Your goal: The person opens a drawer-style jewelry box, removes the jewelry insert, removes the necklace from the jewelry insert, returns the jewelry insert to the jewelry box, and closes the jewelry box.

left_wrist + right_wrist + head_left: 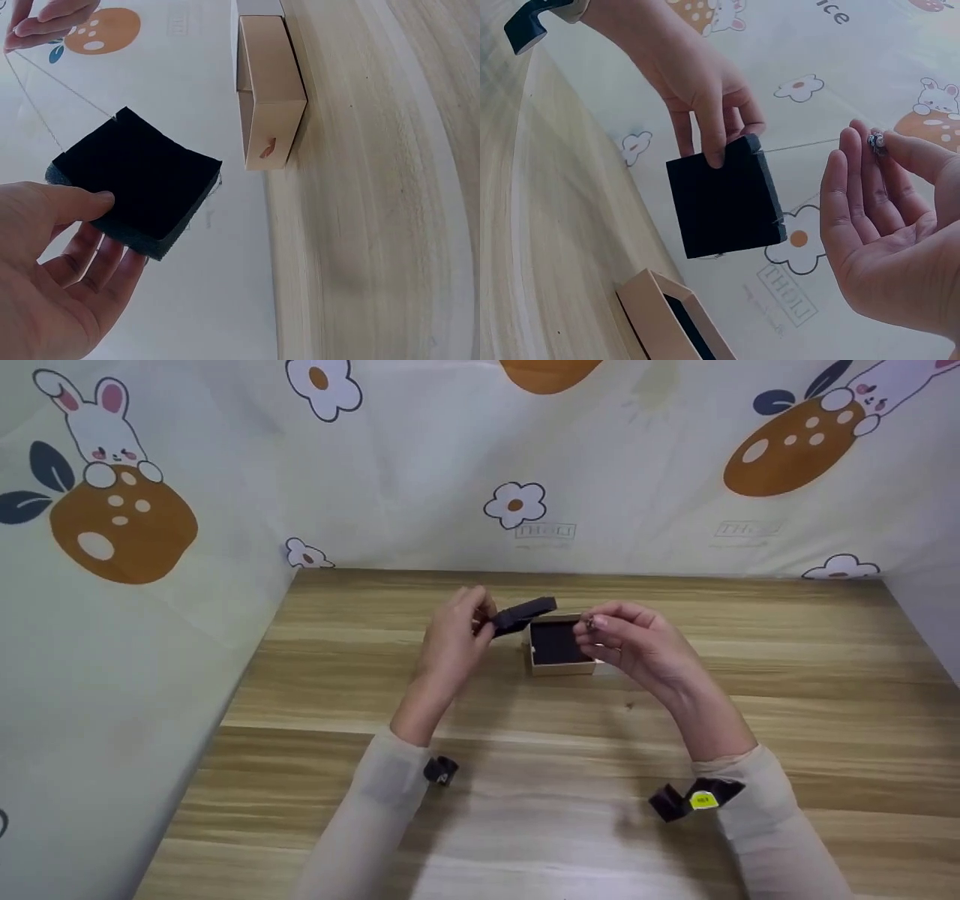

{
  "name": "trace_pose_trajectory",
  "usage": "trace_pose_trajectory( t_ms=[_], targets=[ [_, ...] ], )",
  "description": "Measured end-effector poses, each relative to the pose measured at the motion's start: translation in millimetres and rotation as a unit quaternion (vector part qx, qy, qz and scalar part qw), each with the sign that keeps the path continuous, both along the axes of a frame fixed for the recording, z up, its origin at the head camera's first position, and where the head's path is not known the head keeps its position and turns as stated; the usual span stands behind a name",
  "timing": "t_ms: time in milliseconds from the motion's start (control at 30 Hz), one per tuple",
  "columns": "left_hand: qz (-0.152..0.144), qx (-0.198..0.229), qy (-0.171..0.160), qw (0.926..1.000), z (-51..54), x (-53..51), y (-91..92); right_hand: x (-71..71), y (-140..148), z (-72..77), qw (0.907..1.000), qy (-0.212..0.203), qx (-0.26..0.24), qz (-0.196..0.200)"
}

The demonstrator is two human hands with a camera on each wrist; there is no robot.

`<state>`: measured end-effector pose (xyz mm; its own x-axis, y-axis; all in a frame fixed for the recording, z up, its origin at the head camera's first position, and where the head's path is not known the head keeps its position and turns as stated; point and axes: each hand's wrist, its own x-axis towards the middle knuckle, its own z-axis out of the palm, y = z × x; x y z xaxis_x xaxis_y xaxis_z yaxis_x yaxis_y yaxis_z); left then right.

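My left hand holds a square black foam pad, thumb on its flat face and fingers behind. A thin necklace chain runs from slots in the pad's edge across to my right hand. There, thumb and fingertips pinch a small silvery pendant, whose exact shape is too small to tell. Both hands are raised over the table, either side of a small tan cardboard box with a black inside. In the left wrist view, that box shows a little ribbon tab on its end.
The wood-grain table reaches back to a printed cloth with rabbits, oranges and flowers, which also hangs at the sides. A tiny dark spot lies on the table right of the box. Black camera mounts sit on both wrists.
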<state>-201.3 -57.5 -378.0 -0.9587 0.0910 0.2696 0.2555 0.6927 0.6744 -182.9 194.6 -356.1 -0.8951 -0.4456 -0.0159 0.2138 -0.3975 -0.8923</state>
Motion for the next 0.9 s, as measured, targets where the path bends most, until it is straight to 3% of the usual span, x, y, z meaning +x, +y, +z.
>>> trace_pose_trajectory(
  t_ms=[500, 900],
  targets=[
    [-0.001, -0.093, 0.035, 0.9950, -4.6, 0.7, -0.8, -0.2, 16, 1.5, 0.9994, 0.020, -0.030, 0.000],
    [0.023, -0.089, 0.029, 0.9953, -4.0, 4.6, -11.7, -1.0, 25, 11.3, 0.9981, 0.039, -0.048, 0.003]
  ],
)
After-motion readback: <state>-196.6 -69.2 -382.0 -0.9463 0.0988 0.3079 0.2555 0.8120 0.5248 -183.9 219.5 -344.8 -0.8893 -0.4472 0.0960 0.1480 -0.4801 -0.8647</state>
